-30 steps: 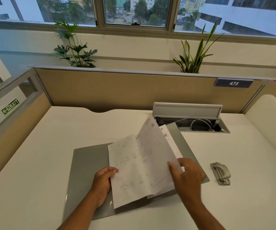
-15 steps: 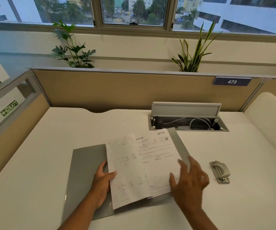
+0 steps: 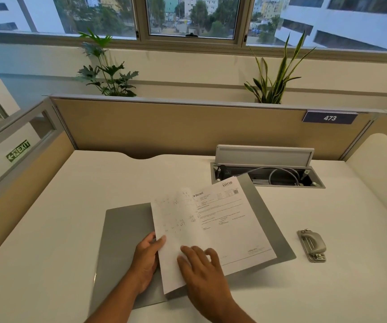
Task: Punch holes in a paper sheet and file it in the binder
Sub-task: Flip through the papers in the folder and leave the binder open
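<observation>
An open grey binder (image 3: 124,231) lies flat on the white desk in front of me. Two printed paper sheets rest on it: a left sheet (image 3: 176,220) with faint handwriting and a right sheet (image 3: 232,220) with a letterhead. My left hand (image 3: 147,259) pinches the left edge of the left sheet with thumb on top. My right hand (image 3: 201,269) lies flat on the lower part of the sheets, fingers spread. A grey metal hole punch (image 3: 312,245) sits on the desk to the right of the binder, untouched.
A cable box (image 3: 267,176) with its lid raised is set into the desk behind the binder. Beige partition walls close the desk at the back and left. Two potted plants (image 3: 274,80) stand behind the back partition.
The raised right sheet has come down flat on the binder. My right hand moved left from its lower right corner onto the lower middle of the sheets. My left hand kept its hold.
</observation>
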A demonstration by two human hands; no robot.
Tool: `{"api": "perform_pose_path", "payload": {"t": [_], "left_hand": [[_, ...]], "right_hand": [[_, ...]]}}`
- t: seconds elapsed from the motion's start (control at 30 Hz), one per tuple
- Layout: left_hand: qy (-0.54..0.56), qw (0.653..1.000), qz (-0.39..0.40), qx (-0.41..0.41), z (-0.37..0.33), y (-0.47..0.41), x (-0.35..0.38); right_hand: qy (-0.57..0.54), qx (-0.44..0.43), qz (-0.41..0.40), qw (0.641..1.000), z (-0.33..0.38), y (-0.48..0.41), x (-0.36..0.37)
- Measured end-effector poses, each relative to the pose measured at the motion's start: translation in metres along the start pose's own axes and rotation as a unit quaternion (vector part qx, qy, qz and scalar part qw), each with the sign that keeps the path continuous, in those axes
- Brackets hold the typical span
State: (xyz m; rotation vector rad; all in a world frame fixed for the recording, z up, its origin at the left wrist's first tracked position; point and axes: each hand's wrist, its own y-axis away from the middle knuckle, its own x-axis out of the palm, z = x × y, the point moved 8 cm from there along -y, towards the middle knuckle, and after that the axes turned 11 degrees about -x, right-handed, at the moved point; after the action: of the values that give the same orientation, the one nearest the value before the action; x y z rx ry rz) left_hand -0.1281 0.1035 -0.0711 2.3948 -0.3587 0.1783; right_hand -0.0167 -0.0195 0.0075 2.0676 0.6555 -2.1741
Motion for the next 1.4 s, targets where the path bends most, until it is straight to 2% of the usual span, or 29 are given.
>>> {"api": "perform_pose_path", "payload": {"t": [0.1,0.2,0.3,0.43,0.5,0.6,0.73,0.8,0.87,0.97,1.2,1.33,1.4], "left_hand": [[0.043,0.999,0.022,-0.011,0.001,0.0,0.003],[0.035,0.999,0.009,0.007,0.002,-0.004,0.002],[-0.09,0.994,-0.011,0.066,0.001,0.0,0.007],[-0.235,0.967,0.002,0.093,0.01,0.004,0.025],[-0.312,0.942,-0.003,0.122,0.012,0.006,0.037],[-0.431,0.89,-0.033,0.148,0.017,0.011,0.052],[-0.591,0.779,-0.084,0.193,0.022,0.013,0.059],[-0.642,0.732,-0.085,0.21,0.029,0.01,0.058],[-0.667,0.707,-0.079,0.222,0.035,0.006,0.055],[-0.683,0.681,-0.072,0.254,0.037,0.004,0.055],[-0.745,0.62,-0.053,0.24,0.033,0.002,0.056],[-0.758,0.608,-0.045,0.232,0.034,-0.002,0.058],[-0.766,0.599,-0.049,0.229,0.033,-0.001,0.059]], "right_hand": [[-0.04,0.062,-0.099,0.992,-0.016,0.001,-0.023],[-0.085,0.155,-0.154,0.972,-0.043,0.009,-0.038],[-0.109,0.229,-0.2,0.947,-0.069,0.021,-0.052],[-0.155,0.311,-0.254,0.903,-0.101,0.041,-0.067],[-0.172,0.368,-0.251,0.879,-0.117,0.056,-0.067],[-0.139,0.434,-0.247,0.855,-0.139,0.082,-0.069],[-0.127,0.511,-0.211,0.824,-0.168,0.116,-0.056],[-0.121,0.516,-0.189,0.827,-0.177,0.125,-0.047],[-0.107,0.51,-0.164,0.838,-0.182,0.13,-0.037],[-0.091,0.504,-0.124,0.85,-0.182,0.14,-0.018],[-0.078,0.512,-0.039,0.855,-0.172,0.161,0.015],[-0.053,0.501,-0.03,0.864,-0.169,0.161,0.016],[-0.015,0.459,-0.027,0.888,-0.165,0.153,0.013]]}}
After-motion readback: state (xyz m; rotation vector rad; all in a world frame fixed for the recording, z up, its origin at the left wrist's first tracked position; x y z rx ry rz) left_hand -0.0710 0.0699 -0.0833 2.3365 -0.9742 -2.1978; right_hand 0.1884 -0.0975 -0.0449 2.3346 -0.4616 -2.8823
